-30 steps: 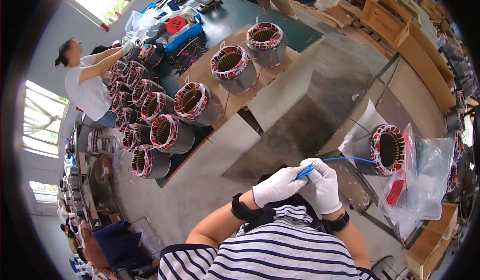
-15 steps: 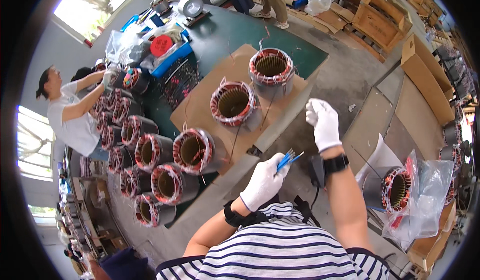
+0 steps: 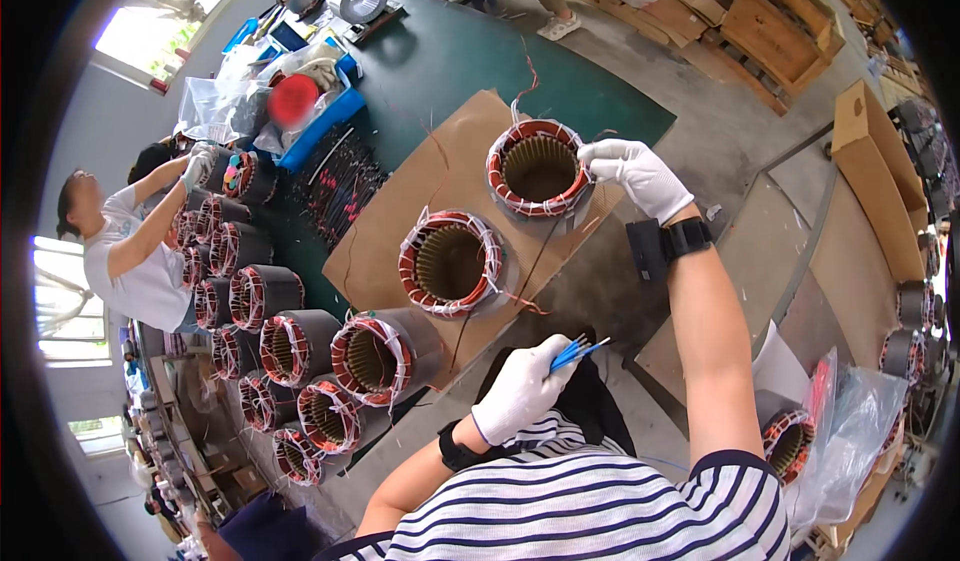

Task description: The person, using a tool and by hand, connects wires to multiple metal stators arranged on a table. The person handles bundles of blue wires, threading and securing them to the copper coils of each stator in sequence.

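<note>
My left hand (image 3: 523, 387), in a white glove, is closed around a small bunch of thin blue wires (image 3: 572, 354) whose pale tips stick out past the fingers. My gloved right hand (image 3: 640, 176) reaches forward. Its fingertips pinch together at the right edge of a motor stator's winding; what is between them is too small to make out. That far stator (image 3: 535, 153) stands upright, with red-brown coils laced in white cord and a loose lead rising behind it. A second upright stator (image 3: 445, 256) stands nearer and to the left, with a reddish lead off its right side.
Brown cardboard (image 3: 385, 246) lies under both stators on a green table (image 3: 440, 56). Several more stators (image 3: 370, 361) lie on their sides at left, where a co-worker (image 3: 135, 241) handles one. A blue bin (image 3: 325, 131) stands behind. Plastic bags (image 3: 850, 431) cover another stator at right.
My right hand has moved forward from open air to the far stator's rim. My left hand keeps its grip on the blue wires. The whole view has shifted slightly.
</note>
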Available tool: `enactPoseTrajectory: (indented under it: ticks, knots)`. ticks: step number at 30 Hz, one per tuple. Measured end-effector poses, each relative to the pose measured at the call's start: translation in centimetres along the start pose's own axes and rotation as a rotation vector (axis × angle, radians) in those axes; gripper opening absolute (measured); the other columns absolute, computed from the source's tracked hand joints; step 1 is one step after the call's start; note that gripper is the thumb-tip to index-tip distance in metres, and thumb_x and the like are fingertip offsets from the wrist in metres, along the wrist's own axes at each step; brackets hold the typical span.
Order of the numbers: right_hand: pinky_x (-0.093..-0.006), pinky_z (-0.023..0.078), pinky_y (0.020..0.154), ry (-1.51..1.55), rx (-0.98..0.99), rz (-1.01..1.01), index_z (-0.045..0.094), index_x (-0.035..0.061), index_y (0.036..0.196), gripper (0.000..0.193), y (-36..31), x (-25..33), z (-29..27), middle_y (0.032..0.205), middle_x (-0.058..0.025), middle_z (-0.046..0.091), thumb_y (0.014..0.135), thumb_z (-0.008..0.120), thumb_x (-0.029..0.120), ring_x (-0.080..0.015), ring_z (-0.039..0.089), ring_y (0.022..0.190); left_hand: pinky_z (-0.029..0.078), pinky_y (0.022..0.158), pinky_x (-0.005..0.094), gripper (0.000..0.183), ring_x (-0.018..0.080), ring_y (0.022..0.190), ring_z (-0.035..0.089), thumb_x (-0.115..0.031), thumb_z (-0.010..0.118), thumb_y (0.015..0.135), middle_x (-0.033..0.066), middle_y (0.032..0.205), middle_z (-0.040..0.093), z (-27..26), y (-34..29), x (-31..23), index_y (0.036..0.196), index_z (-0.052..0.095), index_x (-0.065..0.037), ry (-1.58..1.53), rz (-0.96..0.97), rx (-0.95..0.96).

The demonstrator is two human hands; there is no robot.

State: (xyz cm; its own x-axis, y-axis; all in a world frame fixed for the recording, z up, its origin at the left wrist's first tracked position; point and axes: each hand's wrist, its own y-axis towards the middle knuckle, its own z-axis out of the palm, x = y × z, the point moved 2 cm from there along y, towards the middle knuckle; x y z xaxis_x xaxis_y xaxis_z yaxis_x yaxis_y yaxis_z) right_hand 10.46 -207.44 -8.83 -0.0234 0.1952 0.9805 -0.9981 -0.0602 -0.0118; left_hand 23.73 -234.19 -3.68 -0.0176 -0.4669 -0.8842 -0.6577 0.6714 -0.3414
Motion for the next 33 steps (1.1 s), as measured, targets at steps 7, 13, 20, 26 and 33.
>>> enactPoseTrajectory:
  ticks: [7, 13, 20, 26, 33]
  knots:
    - [-0.0265, 0.050, 0.074, 0.797, -0.436, 0.083, 0.062, 0.0074, 0.099, 0.010, -5.0, -7.9, -0.6, 0.087, -0.0011, 0.062, 0.090, 0.058, 0.011, -0.0114, 0.060, 0.080, 0.047, 0.060, 0.0359, 0.013, 0.0317, 0.061, 0.059, -0.003, 0.054, 0.086, 0.0147, 0.068, 0.057, 2.8, 4.7, -3.2, 0.099, 0.054, -0.004, -0.034, 0.201, 0.005]
    - [-0.0281, 0.051, 0.078, 0.995, -0.444, 0.032, 0.060, 0.0076, 0.096, 0.007, -6.4, -6.1, 1.7, 0.089, -0.0008, 0.062, 0.092, 0.055, 0.008, -0.0125, 0.061, 0.084, 0.046, 0.056, 0.0389, 0.010, 0.0360, 0.061, 0.060, -0.006, 0.054, 0.087, 0.0192, 0.066, 0.057, 2.5, 12.1, -2.5, 0.096, 0.051, -0.003, -0.010, 0.065, -0.488]
    - [-0.0243, 0.046, 0.076, 0.357, -0.456, -0.072, 0.064, 0.0028, 0.100, 0.014, -6.8, -4.5, 1.0, 0.086, 0.0004, 0.060, 0.086, 0.062, 0.005, -0.0120, 0.056, 0.084, 0.047, 0.056, 0.0376, 0.011, 0.0342, 0.063, 0.063, -0.011, 0.058, 0.088, 0.0198, 0.066, 0.059, 1.5, 16.5, -2.6, 0.090, 0.061, -0.001, 0.134, 0.120, -0.680]
    - [-0.0308, 0.047, 0.074, -0.638, -0.346, -0.460, 0.064, 0.0110, 0.113, 0.041, -3.5, -0.4, -0.8, 0.094, -0.0061, 0.058, 0.074, 0.068, -0.001, -0.0225, 0.057, 0.087, 0.048, 0.059, 0.0353, 0.015, 0.0336, 0.065, 0.064, -0.011, 0.059, 0.086, 0.0209, 0.070, 0.061, 0.4, 17.2, -3.4, 0.095, 0.064, 0.000, 0.169, 0.072, -0.684]
    - [-0.0355, 0.046, 0.071, -0.974, -0.196, -0.605, 0.065, 0.0120, 0.099, 0.031, -2.7, 1.1, -1.4, 0.089, -0.0052, 0.058, 0.069, 0.072, 0.010, -0.0246, 0.056, 0.081, 0.050, 0.064, 0.0344, 0.020, 0.0330, 0.070, 0.065, -0.008, 0.059, 0.084, 0.0225, 0.075, 0.062, 0.1, 17.0, -3.3, 0.100, 0.065, 0.000, 0.263, 0.061, -0.676]
